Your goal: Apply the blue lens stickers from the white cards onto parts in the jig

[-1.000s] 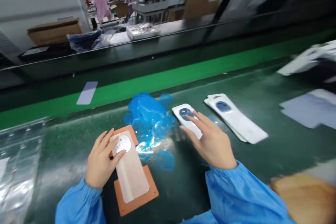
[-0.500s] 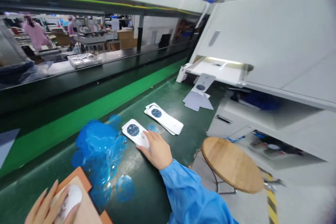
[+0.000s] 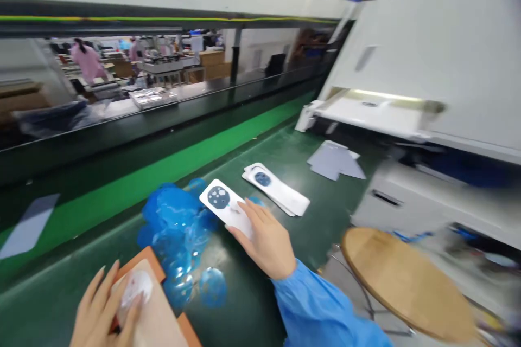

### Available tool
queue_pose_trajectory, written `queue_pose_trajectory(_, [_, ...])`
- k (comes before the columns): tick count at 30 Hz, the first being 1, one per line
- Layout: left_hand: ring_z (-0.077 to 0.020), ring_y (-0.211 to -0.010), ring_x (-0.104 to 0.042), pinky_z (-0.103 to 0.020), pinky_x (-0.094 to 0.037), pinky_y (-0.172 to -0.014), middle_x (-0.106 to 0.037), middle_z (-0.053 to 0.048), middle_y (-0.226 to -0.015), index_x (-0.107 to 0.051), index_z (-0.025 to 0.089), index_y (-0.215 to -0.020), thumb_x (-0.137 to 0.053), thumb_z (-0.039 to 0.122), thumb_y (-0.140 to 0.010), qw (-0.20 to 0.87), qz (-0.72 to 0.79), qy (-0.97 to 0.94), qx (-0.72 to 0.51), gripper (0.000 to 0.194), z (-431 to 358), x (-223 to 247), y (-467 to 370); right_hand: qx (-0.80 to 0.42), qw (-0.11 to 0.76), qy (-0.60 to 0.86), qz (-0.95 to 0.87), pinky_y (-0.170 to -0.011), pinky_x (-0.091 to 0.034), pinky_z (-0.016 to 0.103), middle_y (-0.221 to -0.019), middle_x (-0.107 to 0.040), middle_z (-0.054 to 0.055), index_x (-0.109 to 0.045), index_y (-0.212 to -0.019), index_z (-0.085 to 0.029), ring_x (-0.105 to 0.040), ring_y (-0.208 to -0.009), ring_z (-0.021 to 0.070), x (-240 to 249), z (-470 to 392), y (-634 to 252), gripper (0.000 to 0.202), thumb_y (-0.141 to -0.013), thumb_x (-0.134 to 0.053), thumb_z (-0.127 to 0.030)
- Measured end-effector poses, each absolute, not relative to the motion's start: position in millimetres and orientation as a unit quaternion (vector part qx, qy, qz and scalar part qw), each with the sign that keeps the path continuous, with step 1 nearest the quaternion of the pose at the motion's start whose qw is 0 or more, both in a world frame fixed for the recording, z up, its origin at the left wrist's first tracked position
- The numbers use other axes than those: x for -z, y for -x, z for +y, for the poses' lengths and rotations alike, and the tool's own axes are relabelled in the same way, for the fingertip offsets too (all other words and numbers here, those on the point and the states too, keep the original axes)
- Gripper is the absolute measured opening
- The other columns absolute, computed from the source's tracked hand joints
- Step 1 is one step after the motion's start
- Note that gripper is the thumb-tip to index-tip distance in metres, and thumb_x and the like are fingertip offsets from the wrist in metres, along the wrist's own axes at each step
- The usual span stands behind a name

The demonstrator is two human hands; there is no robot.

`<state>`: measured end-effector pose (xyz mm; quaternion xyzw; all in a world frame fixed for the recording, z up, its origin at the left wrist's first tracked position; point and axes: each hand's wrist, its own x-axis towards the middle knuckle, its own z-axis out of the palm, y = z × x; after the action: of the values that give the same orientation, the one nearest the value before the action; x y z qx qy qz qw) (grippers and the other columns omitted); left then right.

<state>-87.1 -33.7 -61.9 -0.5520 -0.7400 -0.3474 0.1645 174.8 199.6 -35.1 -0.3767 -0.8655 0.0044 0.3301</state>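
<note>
My right hand (image 3: 266,236) grips a white phone back panel (image 3: 240,217) with a round dark camera patch, thumb on one edge and fingers on the other. The panel is over the table near some blue film discs (image 3: 179,217). At the lower left, my left hand (image 3: 103,309) rests with fingers spread on a pale block (image 3: 157,309) with orange corner pieces (image 3: 157,263). Its fingertips touch a whitish round piece (image 3: 140,287) on the block. Right of the held panel lies a small stack of similar white panels (image 3: 280,192).
Grey-white panels (image 3: 336,160) lie fanned out below a machine's white conveyor outlet (image 3: 370,114). A round wooden stool (image 3: 402,282) stands at the table's right side. One pale sheet (image 3: 30,225) lies at the left on the green strip. A person in pink (image 3: 87,62) is far behind.
The view has swung left, so things appear further right. My right hand has raised the panel slightly. The panel leaning at the conveyor outlet no longer shows there. My left hand stays on the block.
</note>
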Motion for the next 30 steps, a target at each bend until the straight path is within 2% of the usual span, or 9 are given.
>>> queue_pose_trajectory(2, [-0.0305,-0.124,-0.057,-0.049,-0.048,-0.103,-0.069,-0.007,-0.122,-0.07,0.027,-0.112,-0.065,0.019,-0.083,0.175,-0.723,0.536,0.399,0.03,-33,40,60,-0.052,0.357,0.309,-0.88,-0.093,-0.056,0.051,-0.127,-0.062,0.017,-0.055,-0.13,-0.015,-0.06,-0.114,0.0331,26,176,-163,0.048,-0.094,-0.058,-0.045])
queue_pose_trajectory(4, [-0.0244,-0.104,-0.067,-0.038,-0.056,-0.088,-0.075,-0.005,-0.104,-0.072,0.026,-0.105,-0.061,0.019,-0.087,0.14,-0.698,0.537,0.452,0.022,-32,27,38,-0.1,0.362,0.228,-0.899,-0.091,-0.056,0.05,-0.131,-0.06,0.015,-0.053,-0.133,-0.017,-0.059,-0.115,0.0327,18,148,-149,0.047,-0.094,-0.057,-0.044])
queue_pose_trajectory(6, [-0.0201,-0.081,-0.071,-0.029,-0.057,-0.07,-0.076,-0.005,-0.09,-0.073,0.023,-0.103,-0.058,0.031,-0.092,-0.009,-0.7,0.51,0.499,0.021,-33,24,23,-0.129,0.351,0.156,-0.914,-0.087,-0.058,0.049,-0.133,-0.059,0.015,-0.053,-0.133,-0.018,-0.059,-0.114,0.0333,13,122,-137,0.046,-0.094,-0.058,-0.041])
queue_pose_trajectory(7, [-0.0189,-0.076,-0.07,-0.028,-0.057,-0.068,-0.076,-0.005,-0.086,-0.074,0.021,-0.1,-0.056,0.035,-0.093,-0.097,-0.705,0.475,0.518,0.024,-34,25,17,-0.138,0.343,0.129,-0.92,-0.085,-0.058,0.05,-0.132,-0.059,0.015,-0.052,-0.133,-0.017,-0.059,-0.113,0.0338,12,112,-132,0.046,-0.094,-0.057,-0.041])
queue_pose_trajectory(9, [-0.0195,-0.078,-0.07,-0.029,-0.056,-0.071,-0.076,-0.007,-0.089,-0.075,0.018,-0.097,-0.056,0.04,-0.093,-0.226,-0.699,0.377,0.564,0.029,-36,29,8,-0.151,0.325,0.098,-0.928,-0.079,-0.059,0.049,-0.129,-0.06,0.016,-0.052,-0.134,-0.017,-0.061,-0.109,0.0342,11,98,-124,0.046,-0.095,-0.054,-0.042])
queue_pose_trajectory(12, [-0.0207,-0.079,-0.069,-0.029,-0.055,-0.071,-0.076,-0.009,-0.092,-0.075,0.015,-0.096,-0.06,0.044,-0.089,-0.322,-0.663,0.262,0.623,0.034,-37,31,2,-0.198,0.292,0.075,-0.933,-0.076,-0.061,0.044,-0.123,-0.062,0.015,-0.048,-0.139,-0.02,-0.063,-0.105,0.0315,8,98,-112,0.049,-0.097,-0.051,-0.046])
queue_pose_trajectory(16, [-0.0191,-0.072,-0.066,-0.028,-0.052,-0.068,-0.075,-0.008,-0.084,-0.075,0.014,-0.089,-0.065,0.044,-0.084,-0.353,-0.649,0.244,0.628,0.032,-39,26,6,-0.325,0.249,0.07,-0.91,-0.076,-0.061,0.032,-0.115,-0.065,0.01,-0.042,-0.143,-0.024,-0.067,-0.097,0.0232,0,109,-94,0.052,-0.095,-0.057,-0.039])
queue_pose_trajectory(21, [-0.0177,-0.066,-0.063,-0.028,-0.051,-0.064,-0.07,-0.007,-0.072,-0.07,0.014,-0.075,-0.063,0.04,-0.084,-0.332,-0.661,0.263,0.619,0.029,-41,22,7,-0.415,0.231,0.1,-0.874,-0.071,-0.062,0.031,-0.108,-0.069,0.009,-0.047,-0.14,-0.023,-0.069,-0.089,0.0222,0,102,-78,0.052,-0.091,-0.062,-0.03])
queue_pose_trajectory(30, [-0.0235,-0.077,-0.068,-0.031,-0.053,-0.068,-0.074,-0.011,-0.086,-0.07,0.011,-0.09,-0.06,0.037,-0.084,-0.348,-0.648,0.252,0.629,0.028,-43,18,7,-0.548,0.222,0.11,-0.799,-0.059,-0.06,0.021,-0.087,-0.068,0.002,-0.053,-0.136,-0.024,-0.067,-0.074,0.0145,-6,101,-81,0.044,-0.092,-0.059,-0.022])
